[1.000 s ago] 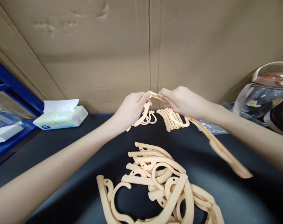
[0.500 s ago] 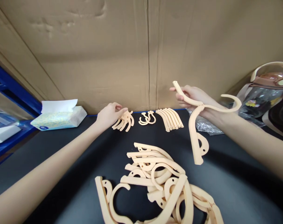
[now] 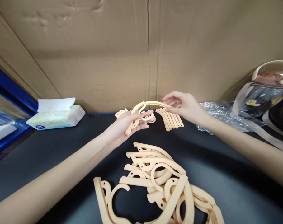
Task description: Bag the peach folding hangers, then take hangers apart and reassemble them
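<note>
A pale orange curved rubber strip (image 3: pixel 141 107) spans between both hands above a black table (image 3: pixel 62 155). My left hand (image 3: pixel 127 123) lies palm up under its rounded end, fingers curled round it. My right hand (image 3: pixel 182 104) pinches the strip's other end with thumb and fingers. Below, near me, lies a heap of the same curved pieces (image 3: pixel 160 180). Behind the hands sit a row of straight strips (image 3: pixel 170 118) and a small pile of short pieces (image 3: pixel 120 112).
A tissue pack (image 3: pixel 54 116) lies at the left by a blue shelf frame (image 3: pixel 6 96). Cardboard (image 3: pixel 132 46) walls the back. Crinkled clear plastic (image 3: pixel 223 115) and a helmet with visor (image 3: pixel 269 87) sit at the right.
My left hand left the small pile and came to the middle, palm up. My right hand brought the strip down and left; both hands now hold it.
</note>
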A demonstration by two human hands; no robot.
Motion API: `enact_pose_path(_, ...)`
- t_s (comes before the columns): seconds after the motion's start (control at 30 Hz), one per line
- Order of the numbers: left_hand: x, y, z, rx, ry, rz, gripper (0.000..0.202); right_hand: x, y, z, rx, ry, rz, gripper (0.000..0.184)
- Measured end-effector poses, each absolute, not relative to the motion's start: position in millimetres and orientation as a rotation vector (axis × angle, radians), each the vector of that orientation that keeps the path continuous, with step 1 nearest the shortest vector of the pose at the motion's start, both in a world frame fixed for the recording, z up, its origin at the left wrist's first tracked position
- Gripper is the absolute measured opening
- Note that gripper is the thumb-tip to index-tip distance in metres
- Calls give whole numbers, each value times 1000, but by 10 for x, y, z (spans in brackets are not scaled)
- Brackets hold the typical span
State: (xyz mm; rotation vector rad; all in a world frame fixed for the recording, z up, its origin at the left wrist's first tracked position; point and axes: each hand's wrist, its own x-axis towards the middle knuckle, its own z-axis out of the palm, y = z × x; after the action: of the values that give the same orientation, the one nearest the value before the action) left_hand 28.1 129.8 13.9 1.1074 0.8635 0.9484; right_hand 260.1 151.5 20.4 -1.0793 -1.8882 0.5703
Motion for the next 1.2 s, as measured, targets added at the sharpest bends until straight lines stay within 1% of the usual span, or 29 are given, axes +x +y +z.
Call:
enact_pose_path(0.07, 293, 1290, 118, 1123, 886, 925, 13, 2577, 1495, 188, -1182, -2014, 359, 27)
enact_pose_path(0.17, 315, 1293, 101, 1155, 911, 898, 6, 2523, 1440, 168, -1318, -2184, 62, 20)
enact_pose_path(0.2, 317, 1302, 98, 1164, 921, 902, 6, 2503, 1416, 165, -1361, -2239, -15, 21)
enact_pose_path(0.3, 297, 1345, 93, 1193, 954, 916, 16, 2443, 1342, 169, -1495, -2386, -233, 28)
enact_pose_path(0.4, 259, 1372, 111, 1269, 982, 830, 27, 2403, 1290, 190, -1539, -2538, -433, 30)
enact_pose_path(0.47, 239, 1367, 146, 1352, 1018, 772, 28, 2402, 1283, 216, -1515, -2623, -379, 31)
enact_pose_path(0.57, 218, 1327, 218, 1489, 1105, 752, 34, 2471, 1347, 259, -1550, -2600, -13, 33)
enact_pose_path(0.63, 210, 1297, 257, 1559, 1157, 764, 39, 2574, 1445, 268, -1649, -2514, 133, 38)
enact_pose_path(0.7, 207, 1281, 280, 1604, 1192, 781, 38, 2697, 1566, 236, -1797, -2417, 111, 39)
enact_pose_path(0.77, 212, 1284, 288, 1625, 1209, 790, 35, 2797, 1673, 155, -1961, -2293, 3, 32)
enact_pose_path(0.9, 236, 1296, 302, 1681, 1221, 800, 24, 2848, 1760, -56, -2193, -2071, -222, 33)
enact_pose_path(0.97, 242, 1284, 312, 1740, 1219, 803, 21, 2835, 1756, -119, -2214, -2052, -269, 33)
enact_pose_path(1.03, 241, 1264, 320, 1815, 1223, 816, 25, 2832, 1746, -135, -2194, -2076, -271, 33)
enact_pose_path(1.13, 240, 1229, 326, 1940, 1222, 892, 28, 2842, 1735, -84, -2121, -2123, -230, 42)
enact_pose_path(1.2, 253, 1206, 335, 1919, 1178, 939, 25, 2827, 1715, -16, -2057, -2123, -205, 46)
